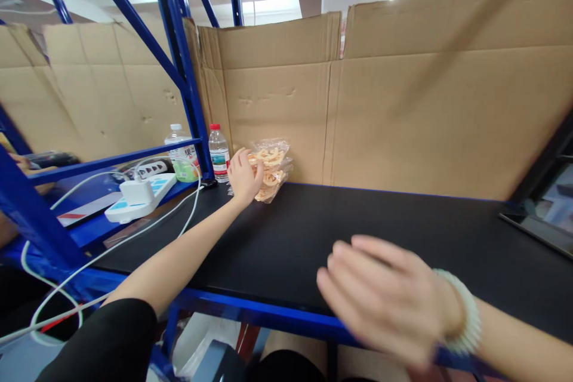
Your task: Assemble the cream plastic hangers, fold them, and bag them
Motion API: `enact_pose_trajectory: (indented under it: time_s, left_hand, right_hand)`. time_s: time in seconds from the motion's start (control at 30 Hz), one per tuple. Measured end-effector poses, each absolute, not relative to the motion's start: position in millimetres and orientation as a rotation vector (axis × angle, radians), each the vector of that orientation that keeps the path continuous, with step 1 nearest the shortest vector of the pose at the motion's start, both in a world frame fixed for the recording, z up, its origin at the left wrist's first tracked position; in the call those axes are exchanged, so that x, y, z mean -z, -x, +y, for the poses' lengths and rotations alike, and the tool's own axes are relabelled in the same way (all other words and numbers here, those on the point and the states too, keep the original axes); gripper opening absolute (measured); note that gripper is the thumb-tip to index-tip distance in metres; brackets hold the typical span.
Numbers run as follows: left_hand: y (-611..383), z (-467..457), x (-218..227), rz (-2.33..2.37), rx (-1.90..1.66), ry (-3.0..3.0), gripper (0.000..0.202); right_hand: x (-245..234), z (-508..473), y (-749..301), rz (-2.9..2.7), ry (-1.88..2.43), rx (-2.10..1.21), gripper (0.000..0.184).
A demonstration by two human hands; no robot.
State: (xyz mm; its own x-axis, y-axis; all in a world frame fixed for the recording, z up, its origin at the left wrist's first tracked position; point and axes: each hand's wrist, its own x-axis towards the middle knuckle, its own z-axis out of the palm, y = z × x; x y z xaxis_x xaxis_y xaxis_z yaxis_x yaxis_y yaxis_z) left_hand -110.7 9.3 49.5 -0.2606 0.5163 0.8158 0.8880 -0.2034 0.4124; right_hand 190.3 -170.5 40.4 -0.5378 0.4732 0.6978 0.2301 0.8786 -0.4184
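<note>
My left hand (244, 178) reaches to the back of the black tabletop and lies against clear plastic bags of pale, ring-shaped snacks (271, 176). Its thumb stands apart from the fingers, and no firm grip shows; the hand covers part of the bags. The bags lean near the cardboard at the back. A water bottle with a red cap (219, 154) stands just left of that hand. My right hand (385, 295), blurred by motion, hovers over the front of the table with loosely bent fingers and nothing in it. A pale coiled band circles that wrist.
Cardboard sheets (430, 95) wall off the back of the black tabletop (358, 215). At left, blue rack posts (188, 95) rise beside a power strip (147, 197), white cables and a white-capped bottle (183, 161). A dark-framed object (541, 230) stands at the right edge.
</note>
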Motion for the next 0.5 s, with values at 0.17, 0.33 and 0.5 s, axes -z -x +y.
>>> enact_pose_trajectory:
  time_s: [0.17, 0.33, 0.5]
  left_hand:
    - [120, 8, -41, -1.678, 1.452, 1.635, 0.038]
    - [136, 14, -40, -1.727, 1.441, 1.612, 0.024]
    - [132, 8, -39, -1.633, 1.287, 1.894, 0.017]
  right_hand:
    - [-27, -76, -225, -2.471, 0.678, 0.417, 0.030]
    - [4, -20, -272, -2.453, 0.840, 0.624, 0.026]
    - [12, -7, -292, -2.422, 0.910, 0.567, 0.026]
